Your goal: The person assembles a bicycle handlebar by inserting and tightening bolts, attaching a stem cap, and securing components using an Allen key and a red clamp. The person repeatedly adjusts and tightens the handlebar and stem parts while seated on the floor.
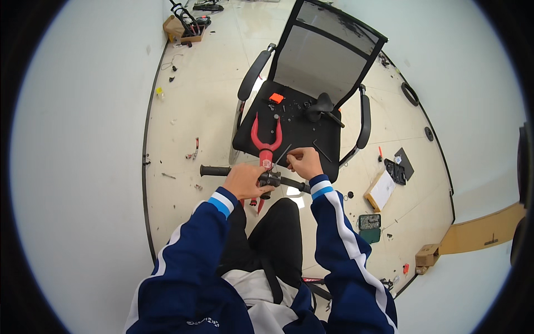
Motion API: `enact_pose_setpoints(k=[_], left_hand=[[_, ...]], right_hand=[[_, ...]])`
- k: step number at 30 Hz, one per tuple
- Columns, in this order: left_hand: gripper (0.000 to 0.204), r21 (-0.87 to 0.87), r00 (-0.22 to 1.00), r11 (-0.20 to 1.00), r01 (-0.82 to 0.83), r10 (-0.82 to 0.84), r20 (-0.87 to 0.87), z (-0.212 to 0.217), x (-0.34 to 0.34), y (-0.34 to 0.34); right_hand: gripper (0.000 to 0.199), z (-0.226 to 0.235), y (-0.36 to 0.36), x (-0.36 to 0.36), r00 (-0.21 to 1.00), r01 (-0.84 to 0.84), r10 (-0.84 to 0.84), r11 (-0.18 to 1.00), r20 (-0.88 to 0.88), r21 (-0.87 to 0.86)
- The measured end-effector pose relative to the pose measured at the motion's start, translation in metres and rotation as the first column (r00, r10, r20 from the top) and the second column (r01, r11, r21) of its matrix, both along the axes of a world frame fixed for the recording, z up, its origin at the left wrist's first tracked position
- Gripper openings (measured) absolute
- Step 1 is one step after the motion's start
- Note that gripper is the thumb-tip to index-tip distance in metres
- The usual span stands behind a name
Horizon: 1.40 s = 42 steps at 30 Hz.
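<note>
A red bicycle fork [266, 146] lies with its two prongs on the seat of a black office chair [289, 128]. At its near end is a black handlebar stem [271, 178] with a handlebar [216, 171] running across it. My left hand [245, 180] is wrapped round the stem, thumb on top. Close by on the right, my right hand [305, 162] pinches a thin metal hex key [283, 155] that slants down towards the stem. Whether its tip sits in a bolt is too small to tell.
On the seat lie a bicycle saddle [321, 107], an orange object [276, 98], another hex key [321, 150] and several small parts. On the floor to the right are a black tool case [395, 172], a white-topped box [381, 190] and a green case [370, 222].
</note>
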<state>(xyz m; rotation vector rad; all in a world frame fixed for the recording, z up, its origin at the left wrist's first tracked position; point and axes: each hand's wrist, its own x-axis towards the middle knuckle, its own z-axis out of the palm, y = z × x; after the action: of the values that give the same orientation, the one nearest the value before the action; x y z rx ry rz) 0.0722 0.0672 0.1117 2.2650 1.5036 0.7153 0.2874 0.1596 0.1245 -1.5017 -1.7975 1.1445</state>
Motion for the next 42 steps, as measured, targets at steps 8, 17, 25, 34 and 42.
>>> enact_pose_setpoints(k=[8,17,25,34,42], left_hand=[[0.051,0.075,0.951,0.991,-0.114,0.13,-0.282,-0.002,-0.089,-0.015],[0.044,-0.054,0.926,0.985,-0.165,0.136,-0.351,-0.025,-0.1,-0.018],[0.047,0.006,0.927,0.986,-0.165,0.158,-0.34,-0.031,-0.105,-0.017],[0.047,-0.002,0.941,0.984,-0.177,0.169,-0.293,-0.032,-0.114,-0.018],[0.035,0.149,0.994,0.989,-0.019,0.035,-0.101,0.019,-0.074,-0.004]], right_hand=[[0.035,0.005,0.011,-0.03,0.979,0.182,-0.181,0.983,0.089,-0.007],[0.022,-0.012,0.017,-0.06,0.928,0.105,-0.237,0.908,0.289,0.406],[0.014,0.009,-0.039,-0.108,0.806,-0.536,0.237,0.681,0.543,0.498],[0.022,0.025,-0.12,0.01,0.885,-0.464,0.407,0.739,0.226,0.488],[0.017,0.013,-0.088,0.009,0.998,-0.06,0.057,0.963,0.019,0.263]])
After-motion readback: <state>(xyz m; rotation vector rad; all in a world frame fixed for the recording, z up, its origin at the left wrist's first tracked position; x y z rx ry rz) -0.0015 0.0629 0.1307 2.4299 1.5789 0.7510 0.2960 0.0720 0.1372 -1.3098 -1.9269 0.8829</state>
